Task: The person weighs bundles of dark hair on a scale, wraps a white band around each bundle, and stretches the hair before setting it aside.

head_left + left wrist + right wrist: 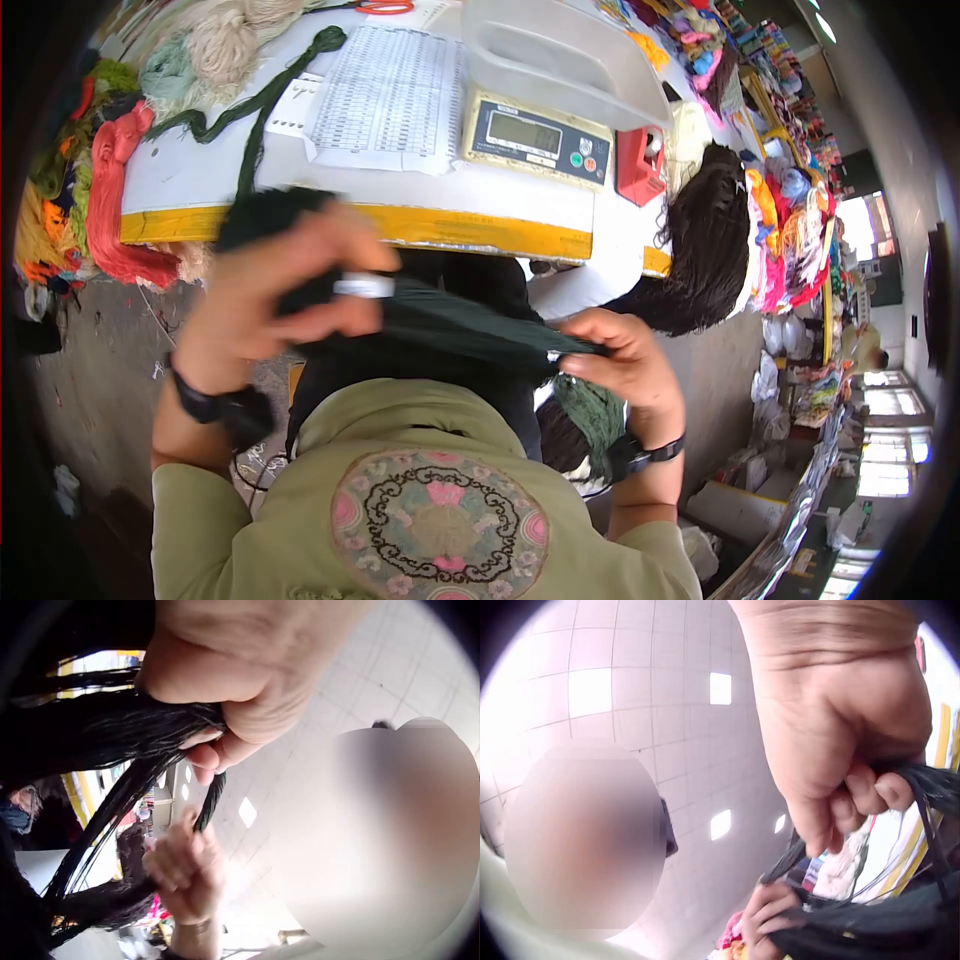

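A dark green skein of yarn point(450, 320) is stretched between both hands in front of the person's lap. The left hand point(300, 275), blurred, grips one end, with a bunch of strands over its back and a small white band by its fingers. The right hand point(625, 365) pinches the other end between thumb and fingers. In the left wrist view, the left hand point(232, 682) holds loose strands point(112, 735) and a twisted length of yarn point(212, 799) runs to the right hand point(187, 874). In the right wrist view, the right hand's fingers point(862, 795) curl round the strands.
On the white table point(560, 215) lie a printed sheet point(390, 95), a digital scale point(535, 140) under a clear plastic tub point(570, 60), and a red dispenser point(640, 165). Coral yarn point(115, 190) and black yarn point(710, 230) hang over the table's sides.
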The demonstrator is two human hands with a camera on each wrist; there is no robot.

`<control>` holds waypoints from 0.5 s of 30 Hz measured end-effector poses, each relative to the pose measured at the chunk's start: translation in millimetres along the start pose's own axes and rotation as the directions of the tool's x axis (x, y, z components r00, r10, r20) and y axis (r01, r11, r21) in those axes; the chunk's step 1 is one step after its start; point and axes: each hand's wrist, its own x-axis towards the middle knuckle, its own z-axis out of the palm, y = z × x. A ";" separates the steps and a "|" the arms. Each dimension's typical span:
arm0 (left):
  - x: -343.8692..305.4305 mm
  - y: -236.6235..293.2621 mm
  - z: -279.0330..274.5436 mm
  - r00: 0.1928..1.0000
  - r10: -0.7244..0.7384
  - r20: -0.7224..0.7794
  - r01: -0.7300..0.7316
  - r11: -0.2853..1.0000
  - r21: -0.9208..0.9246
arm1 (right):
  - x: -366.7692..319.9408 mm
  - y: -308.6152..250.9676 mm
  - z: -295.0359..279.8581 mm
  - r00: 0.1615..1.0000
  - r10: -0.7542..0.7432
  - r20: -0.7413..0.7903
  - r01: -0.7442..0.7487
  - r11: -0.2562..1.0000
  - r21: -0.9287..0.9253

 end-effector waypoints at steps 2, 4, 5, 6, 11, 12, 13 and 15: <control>-19.6 5.2 -29.6 0.979 0.198 0.044 -0.181 0.951 -0.250 | -25.7 12.5 -39.6 0.996 0.072 0.060 -0.077 0.993 0.093; -35.5 12.5 -52.3 0.934 0.325 0.146 -0.240 0.877 -0.415 | -49.0 22.9 -65.7 0.984 0.145 0.100 -0.167 0.947 0.275; -37.2 15.7 -57.9 0.914 0.330 0.237 -0.204 0.877 -0.436 | -51.5 17.2 -65.4 0.984 0.143 0.109 -0.164 0.964 0.209; -30.1 21.3 -67.8 0.867 0.289 0.406 -0.121 0.912 -0.392 | -53.4 8.0 -64.6 0.983 0.142 0.118 -0.159 0.977 0.143; -61.1 16.5 -112.0 0.866 0.235 0.442 -0.079 0.936 -0.342 | -34.8 -1.8 -47.4 0.845 -0.522 -0.120 0.527 0.771 0.358; -82.9 8.1 -132.2 0.926 0.290 0.240 -0.254 0.952 -0.170 | -38.2 -1.0 -55.0 0.802 -0.557 -0.218 0.593 0.697 0.402; -104.7 -0.5 -152.5 0.943 0.332 0.027 -0.334 0.941 0.063 | -46.6 1.2 -66.7 0.820 -0.514 -0.250 0.565 0.658 0.498; -131.2 -3.5 -202.3 0.835 0.441 -0.329 -0.318 0.875 0.365 | -71.1 17.9 -99.8 0.846 -0.408 -0.344 0.531 0.577 0.621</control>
